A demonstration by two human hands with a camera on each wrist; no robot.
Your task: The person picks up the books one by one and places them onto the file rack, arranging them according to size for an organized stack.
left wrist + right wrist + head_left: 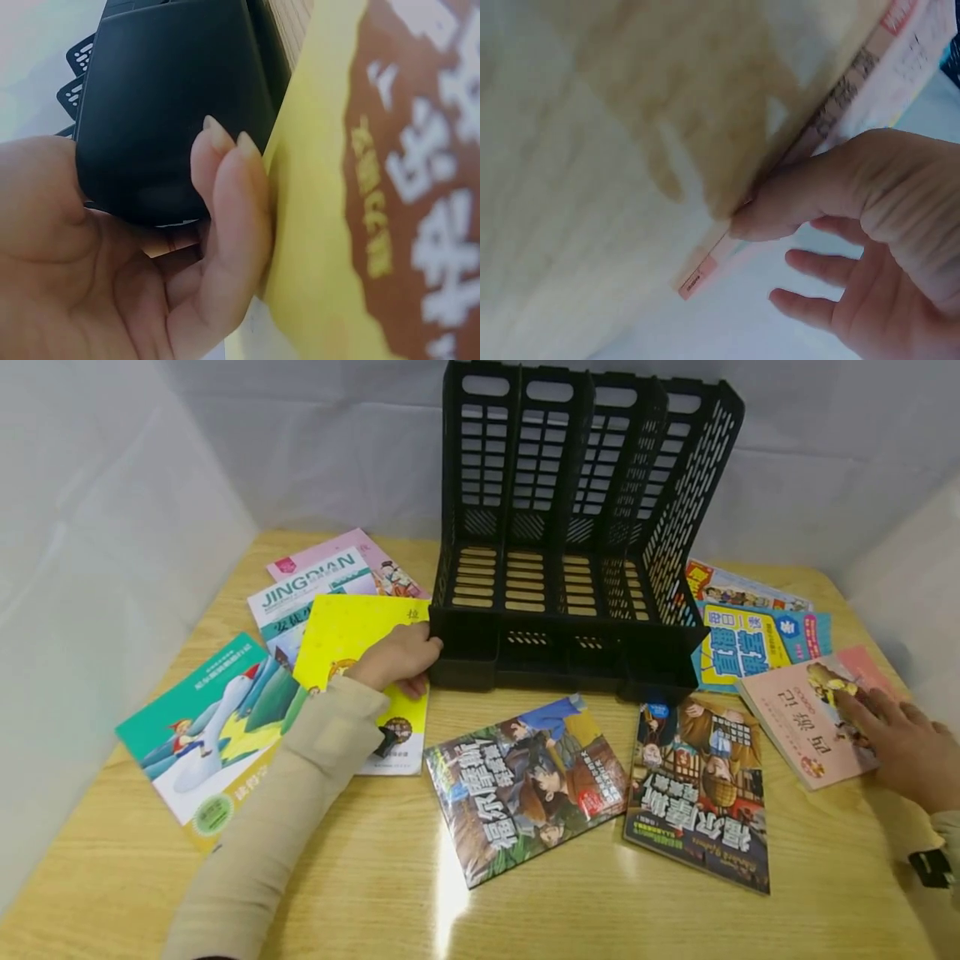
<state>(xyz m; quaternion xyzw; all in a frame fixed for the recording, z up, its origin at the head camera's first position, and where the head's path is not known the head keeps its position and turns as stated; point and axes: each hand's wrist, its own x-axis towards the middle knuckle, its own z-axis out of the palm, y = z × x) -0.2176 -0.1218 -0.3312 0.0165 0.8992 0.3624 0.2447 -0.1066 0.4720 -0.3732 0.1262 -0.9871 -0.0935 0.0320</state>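
Note:
At the front left corner of a black file rack [570, 647], my left hand [401, 653] grips the rack's end. In the left wrist view its fingers curl about the rack's smooth black end [165, 97], beside a yellow book [311, 172]. That book [330, 627] lies partly under my left hand and forearm. On the right, my right hand [911, 752] rests on a pink book [791, 718]. The right wrist view shows the thumb against this book's spine [821, 124], while the other visible fingers are extended and spread.
Two comic-style books [517, 785] [697, 802] lie in front of the rack. Left are a green goose-cover book [202, 718], a white-and-teal book [307, 585] and a pink book [337, 556]. Blue books [742, 643] lie right of the rack. White cloth walls [337, 452] surround the table.

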